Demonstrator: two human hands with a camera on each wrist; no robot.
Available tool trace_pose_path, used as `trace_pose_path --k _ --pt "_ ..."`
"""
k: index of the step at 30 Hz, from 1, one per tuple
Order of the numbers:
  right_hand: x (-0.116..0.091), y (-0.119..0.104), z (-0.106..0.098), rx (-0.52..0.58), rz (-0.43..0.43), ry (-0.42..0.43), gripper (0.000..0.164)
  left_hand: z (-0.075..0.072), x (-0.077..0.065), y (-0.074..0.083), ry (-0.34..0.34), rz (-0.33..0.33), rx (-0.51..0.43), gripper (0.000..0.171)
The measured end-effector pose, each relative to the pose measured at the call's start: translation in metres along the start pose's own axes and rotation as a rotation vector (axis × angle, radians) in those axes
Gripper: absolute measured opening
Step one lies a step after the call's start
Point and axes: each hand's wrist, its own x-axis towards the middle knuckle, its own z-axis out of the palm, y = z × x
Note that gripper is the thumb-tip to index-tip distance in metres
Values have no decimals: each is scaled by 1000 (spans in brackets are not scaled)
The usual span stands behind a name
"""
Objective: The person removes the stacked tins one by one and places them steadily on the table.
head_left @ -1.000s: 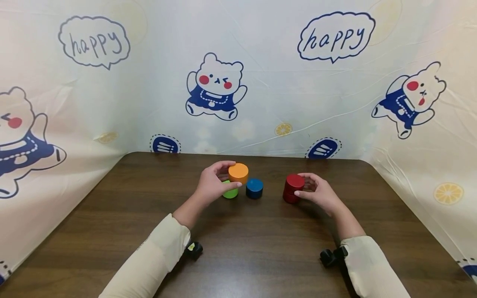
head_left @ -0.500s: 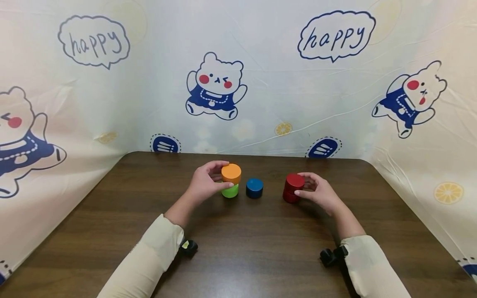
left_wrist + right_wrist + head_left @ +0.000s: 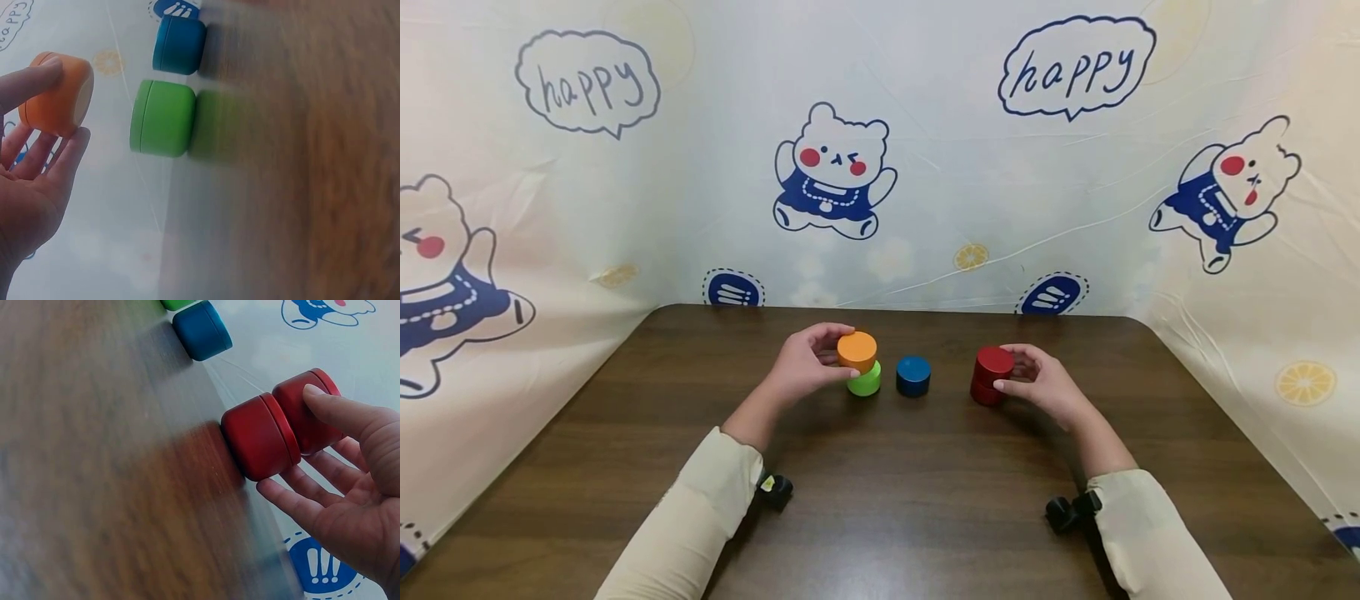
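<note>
My left hand (image 3: 803,364) pinches an orange round lidded tin (image 3: 857,351) between thumb and fingers. In the left wrist view this orange tin is raised above the level of a green tin (image 3: 164,119), with a gap between them. The green tin stands on the table; in the head view the orange one overlaps its top left. My right hand (image 3: 1049,388) grips a red tin (image 3: 300,403) that sits on a second red tin (image 3: 259,436), slightly offset from it. One fingertip of that hand lies right at the lower red tin.
A blue tin (image 3: 913,377) stands between the green tin and the red stack on the brown wooden table (image 3: 895,483). A printed cloth (image 3: 940,167) with cartoon bears hangs behind and along both sides of the table.
My left hand has carried the orange tin to the left, from partly beside the green tin across it to its upper left. The right hand and red tins stay in place.
</note>
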Motion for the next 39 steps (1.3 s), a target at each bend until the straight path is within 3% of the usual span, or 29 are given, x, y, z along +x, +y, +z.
trace_pose_path --k 13,39 --pt "0 0 1 1 -10 1 65 -14 2 -8 -14 11 14 61" --pt "-1 -2 1 6 -10 -6 65 -45 3 -30 -7 -104 91 61"
